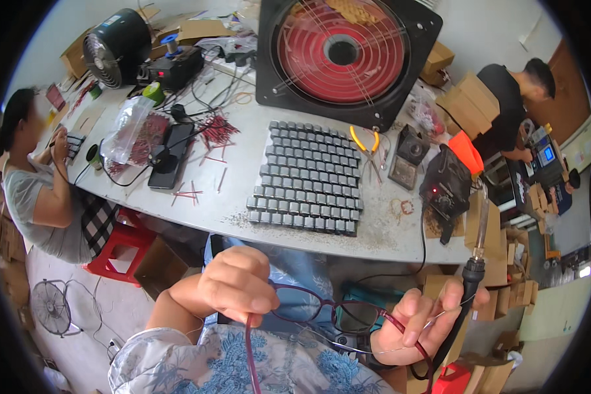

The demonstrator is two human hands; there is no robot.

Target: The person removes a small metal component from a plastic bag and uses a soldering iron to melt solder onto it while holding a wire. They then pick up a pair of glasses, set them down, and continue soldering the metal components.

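Observation:
Close in front of my body, a pair of dark red-purple eyeglasses (328, 305) is held up between my hands. My left hand (240, 285) pinches one temple arm near its hinge, and that arm hangs down below the fingers. The other temple arm lies in the fingers of my right hand (423, 318). A soldering iron (471, 272) stands tip-up through the same hand, its black handle passing between the fingers. Thin silvery wire (361, 348) also loops from the right fingers across my patterned blue-and-white clothing.
Rows of small metal-cased parts (308, 177) cover the table's front middle. Yellow-handled pliers (368, 151), a black soldering station (445, 187) and a large red-backed fan (341, 52) stand around them. Red wires (217, 131) lie left. One person (46, 184) sits left; another (505, 105) works right.

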